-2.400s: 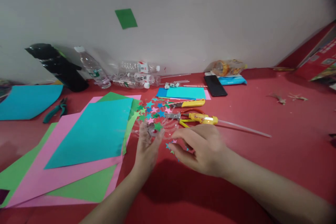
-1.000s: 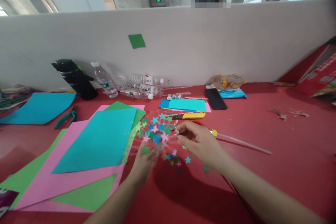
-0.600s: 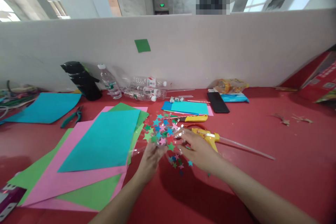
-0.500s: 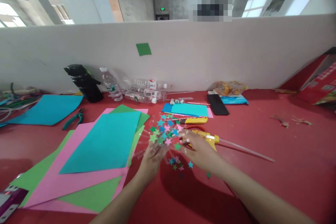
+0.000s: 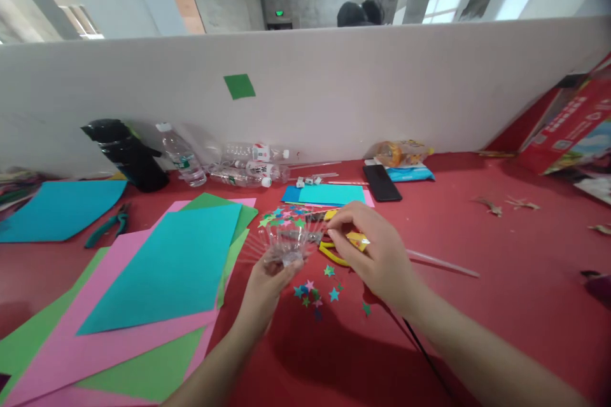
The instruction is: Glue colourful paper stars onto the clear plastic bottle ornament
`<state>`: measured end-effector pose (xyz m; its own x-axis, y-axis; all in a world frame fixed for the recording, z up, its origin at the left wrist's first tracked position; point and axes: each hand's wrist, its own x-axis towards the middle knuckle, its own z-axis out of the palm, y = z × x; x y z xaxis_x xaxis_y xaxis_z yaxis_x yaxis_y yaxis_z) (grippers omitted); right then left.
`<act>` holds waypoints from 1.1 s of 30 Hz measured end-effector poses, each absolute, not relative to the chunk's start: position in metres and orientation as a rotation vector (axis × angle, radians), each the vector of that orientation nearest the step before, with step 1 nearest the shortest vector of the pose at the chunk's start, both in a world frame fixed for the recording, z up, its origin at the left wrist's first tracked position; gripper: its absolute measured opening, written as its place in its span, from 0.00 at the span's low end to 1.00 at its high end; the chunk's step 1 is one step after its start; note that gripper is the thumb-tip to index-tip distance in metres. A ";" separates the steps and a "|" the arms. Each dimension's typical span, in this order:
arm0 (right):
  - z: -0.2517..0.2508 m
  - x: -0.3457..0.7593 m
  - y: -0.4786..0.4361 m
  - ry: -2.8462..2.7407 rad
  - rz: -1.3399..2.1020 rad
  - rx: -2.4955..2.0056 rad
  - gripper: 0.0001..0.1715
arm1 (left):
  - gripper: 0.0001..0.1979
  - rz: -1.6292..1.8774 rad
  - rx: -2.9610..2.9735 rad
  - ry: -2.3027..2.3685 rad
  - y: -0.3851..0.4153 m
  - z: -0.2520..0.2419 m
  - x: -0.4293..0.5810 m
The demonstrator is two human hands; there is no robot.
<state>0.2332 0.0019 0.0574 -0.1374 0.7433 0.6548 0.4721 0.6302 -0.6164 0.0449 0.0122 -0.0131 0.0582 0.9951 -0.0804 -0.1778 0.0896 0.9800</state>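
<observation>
My left hand point(image 5: 267, 280) is closed round a clear plastic piece point(image 5: 289, 245) with thin strips fanning out from it. To its right, my right hand point(image 5: 370, 251) has its thumb and fingertips pinched near the ends of the strips; what lies between them is too small to make out. Many paper stars point(image 5: 284, 216) lie behind the plastic piece, and several loose stars point(image 5: 317, 296) lie on the red table in front. Yellow-handled scissors point(image 5: 331, 254) and part of a yellow glue gun point(image 5: 358, 241) show beside my right hand.
Coloured sheets point(image 5: 167, 261) cover the left side, near green pliers point(image 5: 109, 226). Bottles point(image 5: 252, 172), a black flask point(image 5: 128, 156), a phone point(image 5: 382, 182) and a snack packet point(image 5: 401, 154) stand or lie along the white partition point(image 5: 334, 89). A red box point(image 5: 568, 127) is at right.
My hands have moved apart, and my right hand is now pinched. Most stars, earlier over the clear piece, now show on the table behind it. The view has shifted right.
</observation>
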 end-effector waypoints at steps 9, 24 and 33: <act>0.052 0.224 -0.007 -2.044 -0.052 -0.794 0.10 | 0.17 1.146 1.082 1.121 0.010 -0.014 0.039; 0.050 0.225 -0.010 -1.969 -0.275 -0.716 0.13 | 0.16 1.225 0.987 1.104 0.009 -0.016 0.043; 0.050 0.224 -0.007 -2.040 -0.230 -0.760 0.12 | 0.18 1.201 0.996 1.100 0.011 -0.012 0.042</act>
<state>0.2237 -0.0073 0.0497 -0.3893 0.4256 0.8169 0.5969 0.7920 -0.1281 0.0416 0.0114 -0.0116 0.0309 0.9938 -0.1064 -0.1929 0.1104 0.9750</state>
